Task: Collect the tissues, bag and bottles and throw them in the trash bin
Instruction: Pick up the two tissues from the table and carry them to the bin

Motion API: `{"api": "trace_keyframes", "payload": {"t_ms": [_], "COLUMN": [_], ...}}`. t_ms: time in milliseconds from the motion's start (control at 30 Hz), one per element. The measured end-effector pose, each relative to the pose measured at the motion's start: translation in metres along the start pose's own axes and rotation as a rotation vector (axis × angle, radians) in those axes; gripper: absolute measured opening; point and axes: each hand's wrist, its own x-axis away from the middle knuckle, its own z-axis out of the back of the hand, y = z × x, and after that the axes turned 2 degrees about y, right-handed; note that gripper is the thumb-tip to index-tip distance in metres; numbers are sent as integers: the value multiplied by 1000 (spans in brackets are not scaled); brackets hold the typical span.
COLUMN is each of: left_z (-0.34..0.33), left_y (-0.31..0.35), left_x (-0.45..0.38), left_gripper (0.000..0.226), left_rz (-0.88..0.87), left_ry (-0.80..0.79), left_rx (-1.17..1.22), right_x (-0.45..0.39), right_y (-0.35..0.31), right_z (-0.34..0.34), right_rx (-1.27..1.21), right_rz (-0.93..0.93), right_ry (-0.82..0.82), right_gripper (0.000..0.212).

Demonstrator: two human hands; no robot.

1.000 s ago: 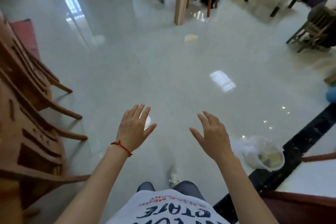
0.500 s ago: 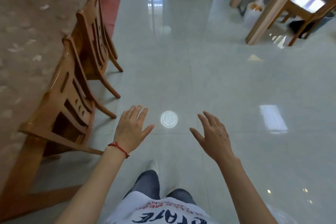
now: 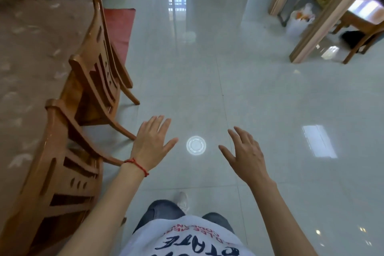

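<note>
While both hands hang empty, the left hand (image 3: 151,145) and right hand (image 3: 247,156) with fingers spread, nothing is collected yet. A white lid (image 3: 196,145) lies on the floor (image 3: 259,100) between them; the lined bin (image 3: 299,21) stands far off by a post. Next, I'd guess, a stoop and pinch.

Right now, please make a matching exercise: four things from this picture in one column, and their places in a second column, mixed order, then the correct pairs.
Things:
1. round white lid
2. red string bracelet
3. white plastic bag
4. red mat

Places:
A. beside the wooden post, far right
B. on the floor between the hands
C. behind the wooden chairs, far left
D. on the left wrist

Pairs: 1-B, 2-D, 3-A, 4-C
</note>
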Motion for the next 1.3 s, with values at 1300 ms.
{"api": "trace_keyframes", "payload": {"t_ms": [1300], "left_z": [20], "left_y": [-122], "left_x": [-708], "left_gripper": [65], "left_rz": [185], "left_ry": [27], "left_rx": [69], "right_x": [-760], "right_y": [35], "right_z": [74], "right_rx": [-8], "right_rz": [128], "right_ry": [-31], "right_gripper": [57]}}
